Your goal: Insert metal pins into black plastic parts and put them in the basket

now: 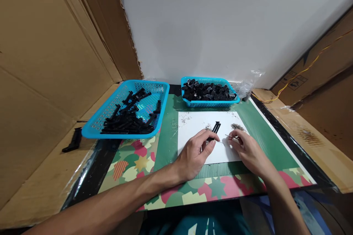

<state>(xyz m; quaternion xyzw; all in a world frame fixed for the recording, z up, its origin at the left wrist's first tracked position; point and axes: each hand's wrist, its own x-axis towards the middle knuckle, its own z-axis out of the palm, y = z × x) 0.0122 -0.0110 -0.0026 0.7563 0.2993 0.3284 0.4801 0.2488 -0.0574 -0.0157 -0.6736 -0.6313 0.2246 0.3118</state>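
Note:
My left hand [199, 149] is closed on a long black plastic part [216, 127], whose slotted end points up and away from me. Between finger and thumb, my right hand [245, 147] pinches a thin metal pin-like tool [230, 136] that points left toward the part, with a gap between them. Both hands are over a white sheet [190, 125]. A pile of tiny metal pieces [237, 127] lies just beyond my right fingers. Another small pile, partly hidden, sits behind the black part, and more pieces are scattered at the sheet's far left corner.
At the left, a blue basket [89, 126] holds many long black parts. A second blue basket [211, 104] at the back holds small black pieces, with a clear plastic bag [246, 85] beside it. One black part [74, 140] lies on cardboard at far left. Cardboard walls flank the table.

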